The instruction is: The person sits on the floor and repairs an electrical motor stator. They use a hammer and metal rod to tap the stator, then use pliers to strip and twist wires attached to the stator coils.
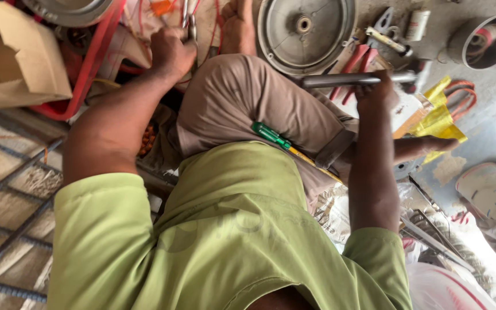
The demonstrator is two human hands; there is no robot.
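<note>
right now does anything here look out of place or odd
One thing: a green-handled screwdriver lies loose on the person's lap, across the thigh, held by neither hand. The right hand grips a grey metal rod; the left hand holds a thin metal tool among red wires. The floor around is cluttered with tools.

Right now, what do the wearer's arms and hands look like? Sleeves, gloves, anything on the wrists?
Both arms come out of short, loose sleeves of a light green shirt that end above the elbow; the forearms are bare. The left hand and right hand wear no gloves. No watch, band or ring shows on either wrist or hand in this view, though the fingers are partly hidden.
</note>
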